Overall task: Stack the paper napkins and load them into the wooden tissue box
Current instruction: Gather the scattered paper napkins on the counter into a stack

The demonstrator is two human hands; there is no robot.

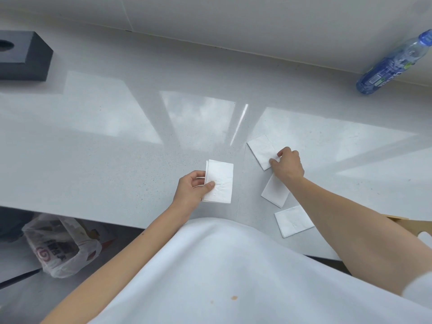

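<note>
Altogether three loose napkins (pixel 263 151), one stack (pixel 219 181).

I'm seeing a white top (pixel 233 265) covering the torso, two small brownish spots (pixel 234 298) showing near its hem, both forearms bare, a white sleeve edge (pixel 418 286) peeking at the right arm

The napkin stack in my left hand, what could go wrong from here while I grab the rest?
The stack is pinched only at one edge by your left hand, so its loose layers could fan out or slip. Your right hand is pressing the far napkin with fingertips; dragging it may crumple it. The nearest napkin lies by the counter edge under your forearm, which might brush it off.
</note>
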